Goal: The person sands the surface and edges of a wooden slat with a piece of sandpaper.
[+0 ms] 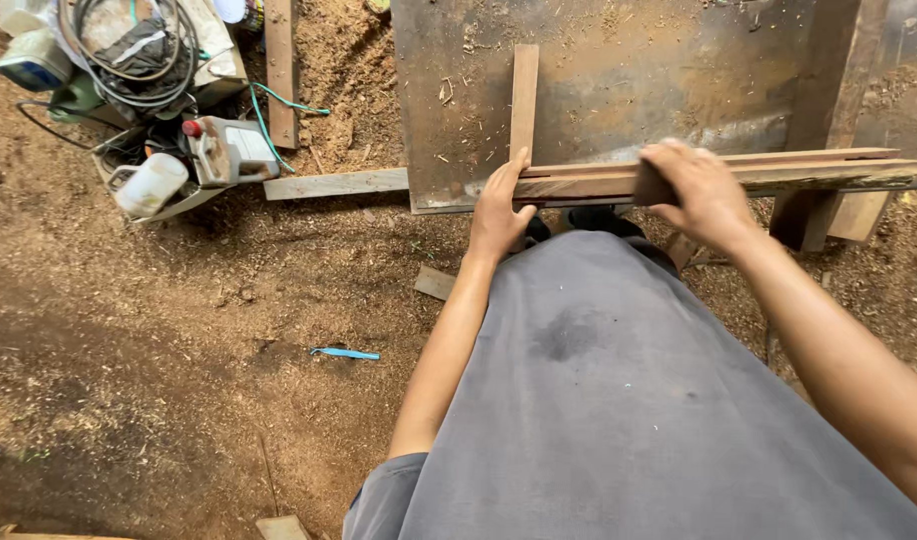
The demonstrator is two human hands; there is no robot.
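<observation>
Long wooden strips (809,170) lie side by side along the near edge of a worn metal-topped workbench (619,90). My left hand (499,210) presses on their left end, thumb against the front edge. My right hand (694,190) is closed around a small dark block (651,190) that rests on top of the strips. A short wooden slat (525,100) lies on the bench, pointing away from the strips at a right angle.
The ground is covered in sawdust. At the upper left is a heap of power tools (229,148), coiled cables (129,50) and a white container (151,184). A plank (334,184) lies left of the bench, a blue strip (347,353) on the ground.
</observation>
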